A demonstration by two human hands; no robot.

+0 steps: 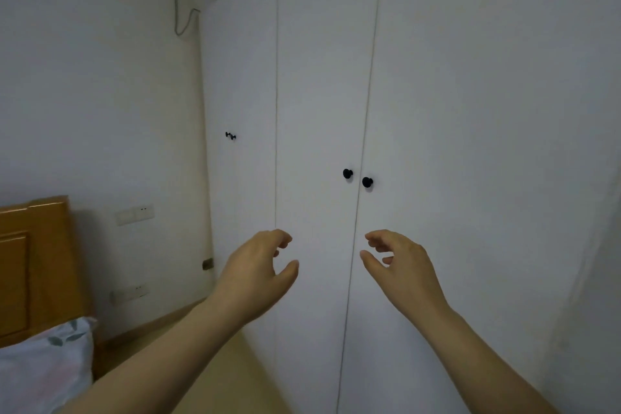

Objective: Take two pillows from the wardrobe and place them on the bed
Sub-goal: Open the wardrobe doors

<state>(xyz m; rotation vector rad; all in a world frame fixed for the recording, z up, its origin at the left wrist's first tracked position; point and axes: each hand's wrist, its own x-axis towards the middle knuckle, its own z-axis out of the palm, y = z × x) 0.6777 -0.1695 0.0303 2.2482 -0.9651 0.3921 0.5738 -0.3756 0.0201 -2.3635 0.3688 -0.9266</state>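
A tall white wardrobe [322, 94] fills the view ahead, all its doors closed. Two black knobs, the left one [347, 173] and the right one [367, 182], sit side by side at the seam of the middle pair of doors. My left hand [258, 269] and my right hand [400, 265] are raised in front of those doors, below the knobs, fingers loosely curled and holding nothing. Neither hand touches the wardrobe. No pillows are in sight. The bed [43, 370] shows at the lower left with pale patterned bedding.
A wooden headboard [33, 262] stands against the left wall. Wall sockets [134, 214] sit beside it. Another pair of small black knobs [230, 135] marks the far left doors. A strip of wooden floor [255, 376] runs between bed and wardrobe.
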